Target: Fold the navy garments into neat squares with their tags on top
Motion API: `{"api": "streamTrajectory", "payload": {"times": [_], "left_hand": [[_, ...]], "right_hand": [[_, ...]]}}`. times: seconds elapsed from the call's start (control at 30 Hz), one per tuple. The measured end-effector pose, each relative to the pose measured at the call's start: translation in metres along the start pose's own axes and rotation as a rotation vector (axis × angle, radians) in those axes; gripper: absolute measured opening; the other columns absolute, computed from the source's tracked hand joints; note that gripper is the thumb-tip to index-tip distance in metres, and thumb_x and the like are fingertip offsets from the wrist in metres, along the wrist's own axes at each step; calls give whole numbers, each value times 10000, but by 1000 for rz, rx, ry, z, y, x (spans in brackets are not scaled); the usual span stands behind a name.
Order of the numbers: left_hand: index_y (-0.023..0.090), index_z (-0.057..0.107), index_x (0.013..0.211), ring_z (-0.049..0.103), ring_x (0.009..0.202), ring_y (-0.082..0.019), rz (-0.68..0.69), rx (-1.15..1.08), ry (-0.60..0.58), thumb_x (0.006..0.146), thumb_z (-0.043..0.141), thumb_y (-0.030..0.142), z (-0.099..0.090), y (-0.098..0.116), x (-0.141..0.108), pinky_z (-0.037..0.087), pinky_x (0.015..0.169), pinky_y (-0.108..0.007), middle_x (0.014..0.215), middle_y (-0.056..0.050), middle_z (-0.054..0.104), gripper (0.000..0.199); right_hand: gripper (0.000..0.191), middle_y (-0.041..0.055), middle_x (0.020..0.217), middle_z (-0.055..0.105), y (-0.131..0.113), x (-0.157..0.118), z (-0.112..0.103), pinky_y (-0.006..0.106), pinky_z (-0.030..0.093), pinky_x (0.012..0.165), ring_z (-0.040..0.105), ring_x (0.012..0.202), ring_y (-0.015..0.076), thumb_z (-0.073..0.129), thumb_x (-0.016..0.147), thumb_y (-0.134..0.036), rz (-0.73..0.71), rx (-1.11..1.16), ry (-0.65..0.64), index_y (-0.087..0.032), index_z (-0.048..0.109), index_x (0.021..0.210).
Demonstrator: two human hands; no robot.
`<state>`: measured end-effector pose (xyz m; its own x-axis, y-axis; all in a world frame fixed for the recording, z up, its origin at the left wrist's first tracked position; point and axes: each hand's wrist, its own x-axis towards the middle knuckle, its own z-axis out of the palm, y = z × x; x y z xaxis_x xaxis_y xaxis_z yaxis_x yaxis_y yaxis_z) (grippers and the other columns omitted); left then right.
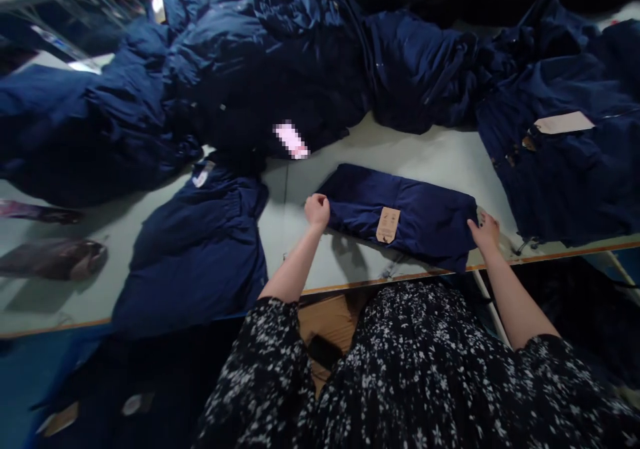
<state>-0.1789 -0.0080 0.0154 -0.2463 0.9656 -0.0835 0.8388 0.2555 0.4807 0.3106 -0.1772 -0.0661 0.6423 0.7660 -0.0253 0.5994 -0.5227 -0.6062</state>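
A folded navy garment (430, 212) lies as a long flat bundle on the pale table, its near right corner close to the front edge. A brown cardboard tag (388, 225) with small printing rests on its front. My left hand (317, 211) is closed on the bundle's left end, fingers curled in. At the opposite end, my right hand (485, 231) grips the right edge between thumb and fingers. The fingertips of both hands are partly hidden. To the left lies another navy garment (200, 249) with a gathered waist and a round pale label (201, 175).
Large heaps of navy garments (280, 42) line the back of the table (295, 262). On the right, a navy garment (575, 175) carries a cream tag (564, 123). Dark wrapped bundles (55, 260) lie at far left. Below the edge sits a cardboard box (330, 319).
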Motion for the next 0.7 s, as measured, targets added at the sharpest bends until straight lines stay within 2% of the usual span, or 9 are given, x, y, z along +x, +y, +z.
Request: {"api": "streamTrajectory", "payload": {"times": [0.03, 0.1, 0.27, 0.33, 0.4, 0.47, 0.53, 0.6, 0.7], "left_hand": [[186, 668, 1081, 604, 1259, -257, 49, 65, 30, 943, 488, 257, -3, 3, 19, 435, 1129, -370, 1222, -147, 695, 238], [163, 659, 1185, 574, 1318, -288, 80, 166, 4, 951, 527, 299, -3, 10, 50, 406, 1147, -383, 1331, -189, 658, 302], [120, 613, 1307, 613, 1324, -323, 63, 171, -271, 852, 753, 424, 11, 20, 94, 469, 1062, -333, 1381, -231, 654, 565], [117, 643, 1253, 636, 1299, -354, 18, 162, -313, 765, 842, 460, 15, 21, 103, 500, 1030, -353, 1348, -235, 676, 628], [115, 690, 1130, 671, 1238, -389, -97, 137, -344, 674, 908, 453, 15, 21, 109, 535, 984, -384, 1237, -225, 729, 608], [131, 716, 973, 710, 1148, -402, -222, 73, -399, 602, 947, 407, 13, 20, 113, 563, 923, -397, 1048, -182, 779, 517], [152, 711, 847, 736, 1062, -398, -289, 22, -449, 556, 961, 356, 9, 17, 114, 578, 866, -401, 875, -134, 780, 434], [172, 693, 772, 753, 989, -371, -286, -16, -493, 527, 961, 307, 5, 14, 112, 587, 823, -384, 784, -97, 764, 387], [193, 683, 756, 763, 908, -297, -220, -165, -563, 511, 937, 233, -2, 8, 103, 593, 788, -323, 775, -57, 759, 355]], "right_hand": [[576, 182, 1260, 717, 2, 6, 1, 494, 488, 1086, 648, 1216, 333, 707, 808, -406, 71, 18, -31, -157, 654, 1325], [603, 164, 1212, 737, 5, 15, 2, 470, 526, 1035, 692, 1145, 330, 784, 747, -444, 186, 40, -70, -178, 675, 1277], [581, 146, 994, 778, 5, 27, -5, 497, 583, 941, 738, 1017, 366, 913, 581, -513, 333, 28, -161, -175, 745, 1022], [515, 136, 864, 776, -1, 28, -6, 496, 612, 869, 752, 941, 369, 919, 567, -522, 376, 80, -232, -179, 747, 911], [466, 119, 782, 771, -9, 27, -7, 481, 637, 790, 764, 868, 356, 909, 586, -523, 423, 211, -327, -191, 742, 867], [428, 111, 768, 779, -21, 25, -7, 467, 652, 738, 771, 825, 340, 899, 615, -501, 462, 378, -435, -200, 741, 875], [392, 115, 803, 794, -33, 22, -8, 462, 662, 743, 778, 822, 332, 905, 626, -429, 490, 514, -532, -199, 743, 899], [379, 122, 847, 805, -44, 21, -11, 470, 665, 788, 783, 847, 332, 917, 613, -335, 515, 574, -586, -192, 745, 919], [395, 111, 890, 815, -56, 18, -17, 486, 664, 837, 783, 896, 335, 912, 599, -234, 511, 604, -576, -194, 743, 954]]}}
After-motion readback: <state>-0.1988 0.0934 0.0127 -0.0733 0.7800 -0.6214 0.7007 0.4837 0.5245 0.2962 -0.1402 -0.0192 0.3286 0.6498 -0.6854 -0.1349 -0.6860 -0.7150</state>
